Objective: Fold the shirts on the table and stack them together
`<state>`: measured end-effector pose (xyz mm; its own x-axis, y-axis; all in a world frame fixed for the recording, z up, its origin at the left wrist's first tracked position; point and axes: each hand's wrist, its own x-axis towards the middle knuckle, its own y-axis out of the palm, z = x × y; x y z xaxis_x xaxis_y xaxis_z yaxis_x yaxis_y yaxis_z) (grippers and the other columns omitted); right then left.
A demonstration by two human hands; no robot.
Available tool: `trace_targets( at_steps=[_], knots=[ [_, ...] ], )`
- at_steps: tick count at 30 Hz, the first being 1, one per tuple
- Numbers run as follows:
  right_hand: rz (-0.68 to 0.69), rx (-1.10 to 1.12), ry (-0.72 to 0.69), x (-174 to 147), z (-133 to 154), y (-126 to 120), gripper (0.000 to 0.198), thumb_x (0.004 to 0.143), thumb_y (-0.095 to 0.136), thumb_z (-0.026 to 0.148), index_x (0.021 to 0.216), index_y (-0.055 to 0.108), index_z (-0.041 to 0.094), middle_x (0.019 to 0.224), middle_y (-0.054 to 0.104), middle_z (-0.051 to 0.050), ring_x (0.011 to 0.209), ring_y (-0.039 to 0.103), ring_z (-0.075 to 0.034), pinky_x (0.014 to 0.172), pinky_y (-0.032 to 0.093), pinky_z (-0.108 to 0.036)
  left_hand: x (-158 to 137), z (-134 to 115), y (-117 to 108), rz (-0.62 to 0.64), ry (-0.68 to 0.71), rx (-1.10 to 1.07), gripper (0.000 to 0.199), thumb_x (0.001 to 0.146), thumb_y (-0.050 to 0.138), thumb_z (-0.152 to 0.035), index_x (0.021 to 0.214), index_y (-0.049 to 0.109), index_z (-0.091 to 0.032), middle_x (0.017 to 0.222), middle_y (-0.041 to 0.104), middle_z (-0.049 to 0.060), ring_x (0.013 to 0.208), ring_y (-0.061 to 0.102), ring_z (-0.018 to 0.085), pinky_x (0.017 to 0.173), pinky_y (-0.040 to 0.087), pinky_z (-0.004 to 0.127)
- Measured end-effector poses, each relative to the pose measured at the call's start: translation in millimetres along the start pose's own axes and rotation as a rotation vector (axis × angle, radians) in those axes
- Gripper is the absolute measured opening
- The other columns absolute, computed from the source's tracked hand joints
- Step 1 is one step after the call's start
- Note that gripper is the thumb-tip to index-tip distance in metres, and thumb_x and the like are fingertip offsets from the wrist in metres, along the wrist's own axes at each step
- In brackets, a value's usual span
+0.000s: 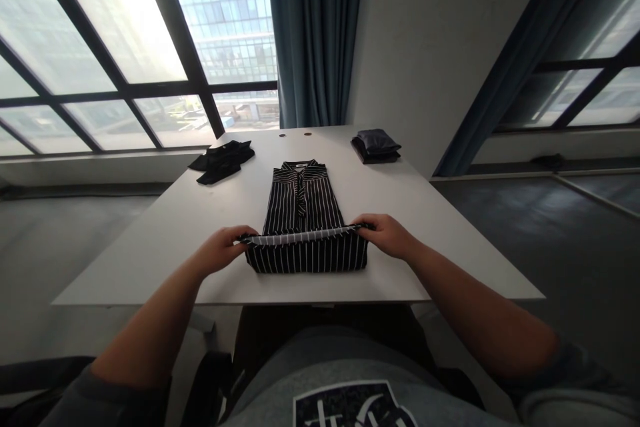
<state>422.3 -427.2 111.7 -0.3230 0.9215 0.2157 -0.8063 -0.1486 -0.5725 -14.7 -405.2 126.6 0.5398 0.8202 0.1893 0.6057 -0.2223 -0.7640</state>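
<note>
A black shirt with white stripes (310,203) lies on the white table in front of me, its collar pointing away and its sides tucked in. The lower part is folded up over the body, with the folded band nearest to me. My left hand (223,250) pinches the left corner of this band's upper edge. At the opposite corner, my right hand (387,233) grips the same edge between thumb and fingers. Between both hands the edge is stretched almost straight and slightly raised, showing a paler inner side.
A crumpled black cloth (225,160) lies at the table's far left. Folded dark garments (376,145) are stacked at the far right. The white table (440,253) has its near edge just before my body. Beyond it hang blue curtains (315,33) beside windows.
</note>
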Motion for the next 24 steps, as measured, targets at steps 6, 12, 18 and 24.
trace_targets(
  at_steps=[6,12,18,24],
  knots=[
    [-0.025,0.079,0.169,51,-36,10,0.024,0.087,0.067,0.035,0.099,0.080,0.020,0.078,0.075,-0.002,0.066,0.066,-0.017,0.064,0.052,-0.029,57,50,14,0.000,-0.086,-0.153,0.029,0.088,0.061,-0.045,0.096,0.073,-0.020,0.087,0.074,0.003,0.084,0.066,0.022,0.081,0.053,0.035],
    [-0.056,-0.116,0.273,82,-79,27,0.018,0.086,0.067,0.030,0.090,0.080,0.019,0.075,0.075,-0.002,0.066,0.066,-0.017,0.065,0.048,-0.027,89,89,44,-0.018,-0.203,-0.085,0.038,0.086,0.056,-0.057,0.086,0.071,-0.022,0.078,0.071,0.001,0.079,0.064,0.022,0.077,0.050,0.034],
    [-0.171,-0.428,0.210,82,-107,42,0.013,0.090,0.067,0.028,0.087,0.077,0.021,0.084,0.077,-0.004,0.079,0.068,-0.019,0.074,0.045,-0.028,86,100,65,-0.090,-0.372,0.279,0.036,0.093,0.049,-0.053,0.082,0.069,-0.024,0.075,0.071,0.004,0.075,0.064,0.024,0.068,0.042,0.033],
    [-0.173,-0.482,0.065,84,-114,48,0.013,0.095,0.067,0.029,0.089,0.075,0.021,0.086,0.075,-0.005,0.084,0.066,-0.021,0.080,0.046,-0.032,83,109,66,-0.110,-0.401,0.470,0.028,0.094,0.052,-0.048,0.092,0.070,-0.027,0.085,0.074,0.006,0.082,0.067,0.026,0.068,0.042,0.034]
  ],
)
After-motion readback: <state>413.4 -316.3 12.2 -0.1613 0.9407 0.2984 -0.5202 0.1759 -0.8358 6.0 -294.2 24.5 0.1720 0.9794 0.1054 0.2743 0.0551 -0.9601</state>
